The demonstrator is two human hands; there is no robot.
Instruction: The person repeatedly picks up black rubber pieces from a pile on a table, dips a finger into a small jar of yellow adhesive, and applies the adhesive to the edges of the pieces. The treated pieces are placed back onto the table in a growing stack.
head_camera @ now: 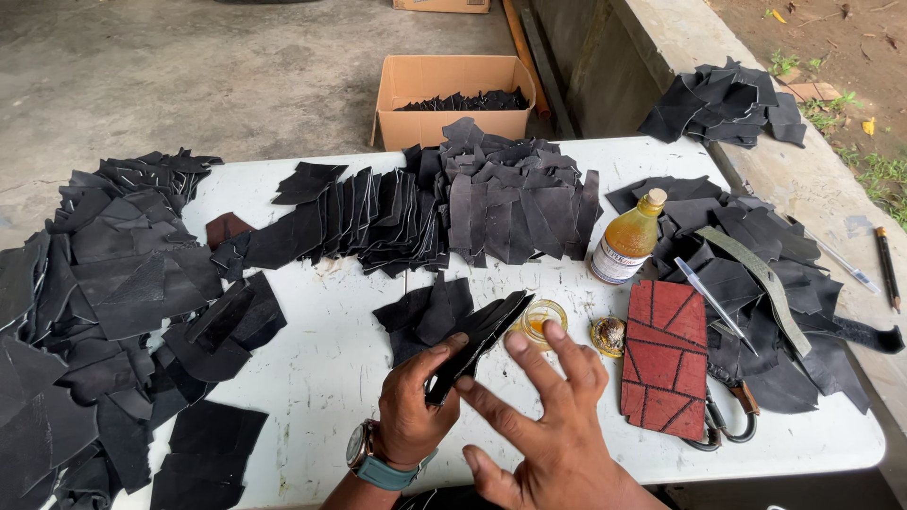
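Left hand pinched a thin black leather piece edge-up over the white desk near the glue dish, right hand open beside it; piece looked light, floppy, best held at its lower edge.

Amber glass bottle with tan cap, white wrap-around label: upright on tabletop, beyond and right of right-hand fingers. Open brown cardboard box, rectangular, holding black pieces: on floor behind tabletop, far beyond fingers. Second brown box: sliver at top edge, farther still.
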